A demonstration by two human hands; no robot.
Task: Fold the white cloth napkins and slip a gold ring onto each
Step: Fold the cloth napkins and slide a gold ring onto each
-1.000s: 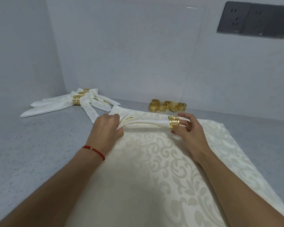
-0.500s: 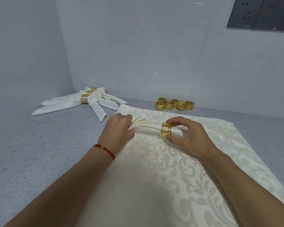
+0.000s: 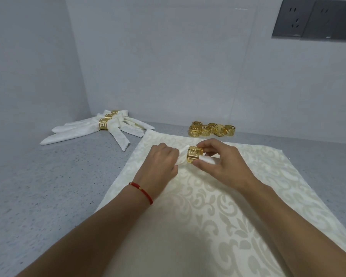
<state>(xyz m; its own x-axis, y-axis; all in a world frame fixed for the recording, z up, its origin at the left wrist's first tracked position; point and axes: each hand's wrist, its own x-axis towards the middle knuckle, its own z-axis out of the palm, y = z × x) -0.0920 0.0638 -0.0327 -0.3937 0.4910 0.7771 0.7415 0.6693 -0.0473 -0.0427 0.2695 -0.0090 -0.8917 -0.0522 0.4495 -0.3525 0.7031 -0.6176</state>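
Gold ring (image 3: pixel 194 154) pinched by right hand (image 3: pixel 222 160) around rolled napkin (image 3: pixel 208 159); left hand (image 3: pixel 161 162) grips napkin end; no writing legible

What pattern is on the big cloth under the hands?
Cream cloth with a pale scrolling leaf damask pattern, shown in the head view.

**Gold ring sitting on a rolled napkin**

A rolled white napkin (image 3: pixel 207 159) is lying across a patterned cream cloth (image 3: pixel 218 216), wearing a gold fretwork ring (image 3: pixel 194 155). Ringed finished napkins (image 3: pixel 88 128) are fanning out far left; spare rings (image 3: pixel 212 129) are clustering behind.
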